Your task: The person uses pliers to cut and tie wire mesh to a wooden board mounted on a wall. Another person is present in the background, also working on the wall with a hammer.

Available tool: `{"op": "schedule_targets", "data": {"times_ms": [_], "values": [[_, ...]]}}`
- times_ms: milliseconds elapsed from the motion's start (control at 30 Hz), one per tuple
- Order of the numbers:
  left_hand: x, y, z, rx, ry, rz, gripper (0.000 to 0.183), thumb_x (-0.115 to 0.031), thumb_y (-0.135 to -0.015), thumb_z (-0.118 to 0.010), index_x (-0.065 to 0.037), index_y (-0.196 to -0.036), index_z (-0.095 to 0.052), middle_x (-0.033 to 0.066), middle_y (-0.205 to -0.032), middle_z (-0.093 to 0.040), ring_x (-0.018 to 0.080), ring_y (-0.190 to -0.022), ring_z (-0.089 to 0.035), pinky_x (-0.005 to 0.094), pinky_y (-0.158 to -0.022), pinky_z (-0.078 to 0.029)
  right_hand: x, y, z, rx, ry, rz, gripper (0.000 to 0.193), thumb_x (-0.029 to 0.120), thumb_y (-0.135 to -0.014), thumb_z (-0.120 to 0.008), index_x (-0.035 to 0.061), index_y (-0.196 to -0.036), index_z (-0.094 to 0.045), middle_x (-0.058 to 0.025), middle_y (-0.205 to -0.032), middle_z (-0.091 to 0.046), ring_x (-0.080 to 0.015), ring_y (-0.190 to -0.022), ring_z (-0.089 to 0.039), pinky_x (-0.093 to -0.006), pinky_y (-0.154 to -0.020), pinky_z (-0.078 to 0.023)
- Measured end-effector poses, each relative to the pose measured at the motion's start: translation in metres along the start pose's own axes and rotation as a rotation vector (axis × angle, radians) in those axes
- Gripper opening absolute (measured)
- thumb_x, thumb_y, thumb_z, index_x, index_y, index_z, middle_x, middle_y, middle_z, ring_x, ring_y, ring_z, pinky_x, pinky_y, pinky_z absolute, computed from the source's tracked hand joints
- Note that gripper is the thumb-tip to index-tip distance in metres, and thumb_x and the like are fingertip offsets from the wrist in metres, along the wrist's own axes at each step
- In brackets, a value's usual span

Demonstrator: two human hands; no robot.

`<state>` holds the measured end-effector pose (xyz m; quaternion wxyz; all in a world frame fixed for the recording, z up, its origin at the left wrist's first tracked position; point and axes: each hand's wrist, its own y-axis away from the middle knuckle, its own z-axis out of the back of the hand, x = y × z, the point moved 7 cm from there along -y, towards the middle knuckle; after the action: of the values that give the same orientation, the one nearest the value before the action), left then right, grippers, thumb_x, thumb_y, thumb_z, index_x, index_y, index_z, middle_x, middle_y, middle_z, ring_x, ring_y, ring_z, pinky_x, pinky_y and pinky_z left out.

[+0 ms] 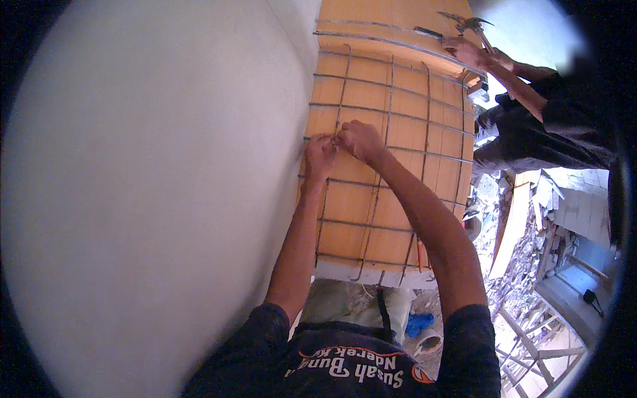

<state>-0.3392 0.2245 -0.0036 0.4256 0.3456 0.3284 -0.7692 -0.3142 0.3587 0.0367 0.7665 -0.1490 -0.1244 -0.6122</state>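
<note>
Mesh point(424, 153): centre of frame, over board point(348, 202)
Handling: judged stiff, heavy; best held at crossings
Left hand point(321, 151): curled at mesh, right hand point(360, 140) alongside
Grips: whether clenched or grasping cannot be told

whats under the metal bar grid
Under the metal bar grid, an orange-tan board surface shows through the openings. The left hand, right hand and right forearm hide patches of it; whatever lies directly beneath the board is covered.

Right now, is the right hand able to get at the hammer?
Probably not: the right hand is at the bar grid, and the hammer is beyond its far right corner, seemingly held in a co-worker's hand.
</note>
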Motion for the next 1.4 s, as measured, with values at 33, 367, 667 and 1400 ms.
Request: {"op": "schedule_targets", "data": {"times_ms": [33,367,667,1400], "values": [[0.005,0.0,0.0,0.021,-0.025,0.042,0.028,-0.011,-0.081,-0.075,0.003,-0.106,-0.071,0.0164,-0.107,-0.068,0.028,-0.094,-0.069,0.0365,-0.081,-0.056,-0.003,-0.004,-0.005,0.015,-0.015,-0.031,0.017,0.024,-0.09,-0.062,0.0108,-0.093,-0.073,-0.0117,-0.093,-0.07,-0.0353,-0.092,-0.068,-0.0462,-0.076,-0.057],[0.06,-0.018,-0.026,0.062,0.155,0.122,0.029,-0.005,-0.077,-0.076,0.002,-0.104,-0.072,0.0152,-0.109,-0.069,0.0253,-0.1,-0.067,0.0354,-0.085,-0.055,-0.053,-0.002,-0.061,0.084,-0.868,-0.951,0.043,0.038,-0.08,-0.074,-0.0044,-0.087,-0.069,-0.0185,-0.086,-0.073,-0.0267,-0.073,-0.073,-0.039,-0.063,-0.057],[0.041,-0.001,-0.012,0.063,0.108,0.336,0.033,-0.009,-0.079,-0.076,0.001,-0.11,-0.072,0.0201,-0.116,-0.066,0.0318,-0.109,-0.065,0.0381,-0.095,-0.052,-0.016,0.217,0.09,-0.175,-0.237,-0.839,0.04,0.034,-0.086,-0.074,0.0058,-0.113,-0.069,-0.0179,-0.104,-0.07,-0.0375,-0.099,-0.066,-0.0457,-0.087,-0.053],[0.027,-0.004,-0.008,-0.034,0.185,0.123,0.024,-0.01,-0.076,-0.076,0.001,-0.097,-0.075,0.0162,-0.096,-0.071,0.0313,-0.1,-0.066,0.0387,-0.089,-0.054,-0.022,0.192,0.043,0.088,-1.135,-0.645,0.035,0.009,-0.098,-0.058,0.0077,-0.133,-0.052,-0.0049,-0.092,-0.057,-0.0149,-0.066,-0.065,-0.0312,-0.055,-0.058]]}}
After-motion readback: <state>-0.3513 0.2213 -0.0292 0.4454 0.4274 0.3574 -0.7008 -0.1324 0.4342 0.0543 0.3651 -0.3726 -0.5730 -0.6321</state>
